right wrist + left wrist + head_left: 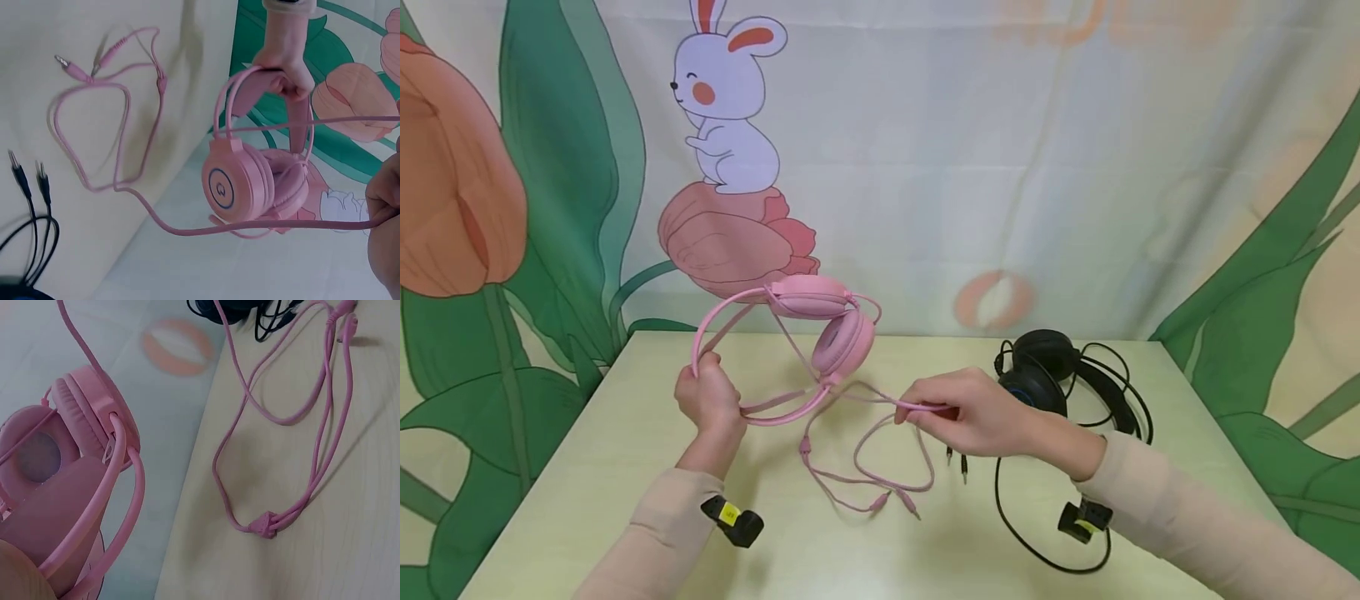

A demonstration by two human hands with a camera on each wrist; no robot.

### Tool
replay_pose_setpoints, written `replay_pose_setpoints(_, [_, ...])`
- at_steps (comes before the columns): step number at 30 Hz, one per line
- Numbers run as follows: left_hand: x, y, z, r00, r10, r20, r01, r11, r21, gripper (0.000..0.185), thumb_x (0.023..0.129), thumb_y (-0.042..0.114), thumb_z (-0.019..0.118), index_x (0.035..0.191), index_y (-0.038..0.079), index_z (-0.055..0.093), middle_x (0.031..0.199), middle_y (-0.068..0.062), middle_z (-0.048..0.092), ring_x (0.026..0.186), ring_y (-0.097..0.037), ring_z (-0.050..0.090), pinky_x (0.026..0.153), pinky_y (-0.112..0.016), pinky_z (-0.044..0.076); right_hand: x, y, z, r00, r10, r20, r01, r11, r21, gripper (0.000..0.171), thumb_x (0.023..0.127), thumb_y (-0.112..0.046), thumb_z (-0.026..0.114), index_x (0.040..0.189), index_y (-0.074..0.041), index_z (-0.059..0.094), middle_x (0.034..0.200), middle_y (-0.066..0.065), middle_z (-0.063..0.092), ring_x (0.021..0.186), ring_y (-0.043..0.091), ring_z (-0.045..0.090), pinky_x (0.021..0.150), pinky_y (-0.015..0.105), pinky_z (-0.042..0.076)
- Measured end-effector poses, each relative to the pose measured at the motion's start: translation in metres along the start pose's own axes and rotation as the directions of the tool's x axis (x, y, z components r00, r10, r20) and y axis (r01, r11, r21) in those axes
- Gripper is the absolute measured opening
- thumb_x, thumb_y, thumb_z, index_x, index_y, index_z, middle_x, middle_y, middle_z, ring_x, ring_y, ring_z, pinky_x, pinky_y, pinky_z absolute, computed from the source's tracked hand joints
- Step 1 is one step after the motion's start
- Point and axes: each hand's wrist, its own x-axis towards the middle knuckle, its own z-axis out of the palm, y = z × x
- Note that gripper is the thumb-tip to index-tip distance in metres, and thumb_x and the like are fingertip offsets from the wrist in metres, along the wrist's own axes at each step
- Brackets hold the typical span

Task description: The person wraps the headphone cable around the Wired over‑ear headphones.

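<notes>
The left hand [709,398] is gripping the pink headphones [232,187] by the headband [299,141] above the bench [587,467], toward its far edge, while the right hand [973,412] is pinching their limp pink cable [281,224]. They are probably handling light and springy, band safest; black headphones [1037,396] are crowding the far right corner, leaving more room leftward.

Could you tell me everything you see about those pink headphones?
The pink headphones have two round ear cups with plastic-looking shells and padded cushions; one shell bears a ringed emblem. The headband pairs thin tubes with a wide inner strap. The left hand grips it, holding the headphones off the table. The right hand pinches the pink cable, whose split end, with two plugs, lies on the table.
</notes>
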Motion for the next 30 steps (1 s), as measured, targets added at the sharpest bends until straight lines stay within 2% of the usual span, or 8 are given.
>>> replay_pose_setpoints(4, [-0.002,-0.003,0.002,0.998,0.058,0.021,-0.059,0.997,0.04,0.013,0.085,0.027,0.049,0.078,0.016,0.048,0.054,0.007,0.039,0.043,-0.008,0.039,0.044,-0.023,0.032,0.003,0.001,-0.011,0.998,-0.055,-0.035,0.048,0.984,-0.17,0.023,0.095,-0.024,0.048,0.087,-0.013,0.067,0.067,-0.008,0.055,0.054,-0.005,0.037,0.047,0.009,0.031])
replay_pose_setpoints(7, [-0.005,-0.004,0.006,0.989,0.145,0.03,-0.147,0.985,0.089,0.015,0.084,0.025,0.051,0.076,0.013,0.049,0.058,0.005,0.039,0.055,-0.012,0.039,0.052,-0.024,0.031,0.006,0.001,-0.015,0.988,-0.143,-0.057,0.115,0.928,-0.354,0.023,0.094,-0.026,0.049,0.085,-0.015,0.066,0.067,-0.01,0.055,0.053,-0.003,0.041,0.046,0.009,0.03])
replay_pose_setpoints(11, [-0.011,-0.005,0.01,0.962,0.269,0.057,-0.274,0.951,0.141,0.015,0.082,0.022,0.053,0.078,0.008,0.052,0.063,0.002,0.041,0.064,-0.017,0.038,0.058,-0.026,0.03,0.013,-0.001,-0.02,0.946,-0.313,-0.083,0.209,0.785,-0.583,0.018,0.092,-0.024,0.053,0.082,-0.016,0.066,0.06,-0.009,0.044,0.045,0.0,0.033,0.04,0.014,0.022])
replay_pose_setpoints(15, [-0.018,-0.004,0.012,0.918,0.383,0.099,-0.395,0.898,0.192,0.014,0.082,0.019,0.055,0.08,0.005,0.056,0.061,0.003,0.043,0.059,-0.015,0.04,0.053,-0.026,0.031,0.023,-0.007,-0.028,0.867,-0.49,-0.085,0.263,0.597,-0.758,0.019,0.091,-0.025,0.055,0.075,-0.017,0.063,0.057,-0.006,0.033,0.044,0.003,0.02,0.037,0.018,0.015])
replay_pose_setpoints(18, [-0.023,-0.002,0.012,0.879,0.458,0.129,-0.476,0.853,0.216,0.013,0.082,0.017,0.057,0.079,0.005,0.056,0.057,0.004,0.042,0.052,-0.011,0.038,0.046,-0.023,0.029,0.029,-0.011,-0.036,0.818,-0.571,-0.073,0.276,0.5,-0.821,0.026,0.092,-0.026,0.054,0.069,-0.014,0.056,0.056,-0.005,0.031,0.045,0.003,0.015,0.036,0.018,0.013])
replay_pose_setpoints(20, [-0.024,-0.002,0.012,0.853,0.501,0.143,-0.521,0.828,0.208,0.013,0.082,0.016,0.058,0.077,0.005,0.056,0.054,0.004,0.04,0.049,-0.009,0.035,0.044,-0.022,0.026,0.032,-0.013,-0.041,0.803,-0.592,-0.063,0.277,0.466,-0.84,0.032,0.093,-0.027,0.052,0.064,-0.013,0.052,0.056,-0.004,0.03,0.046,0.004,0.015,0.036,0.017,0.013])
replay_pose_setpoints(22, [-0.026,-0.001,0.012,0.828,0.539,0.156,-0.561,0.804,0.199,0.012,0.082,0.016,0.058,0.077,0.005,0.056,0.053,0.004,0.038,0.048,-0.008,0.033,0.043,-0.021,0.024,0.033,-0.014,-0.046,0.803,-0.593,-0.055,0.268,0.442,-0.856,0.036,0.094,-0.027,0.051,0.061,-0.012,0.047,0.055,-0.004,0.03,0.044,0.004,0.016,0.037,0.018,0.013])
replay_pose_setpoints(30, [-0.031,0.008,0.013,0.738,0.647,0.191,-0.674,0.716,0.183,0.01,0.081,0.011,0.06,0.076,0.002,0.057,0.054,0.002,0.039,0.048,-0.009,0.033,0.043,-0.02,0.023,0.034,-0.007,-0.058,0.818,-0.574,-0.032,0.241,0.393,-0.887,0.039,0.092,-0.03,0.052,0.06,-0.01,0.045,0.056,-0.002,0.037,0.043,0.006,0.02,0.037,0.018,0.014])
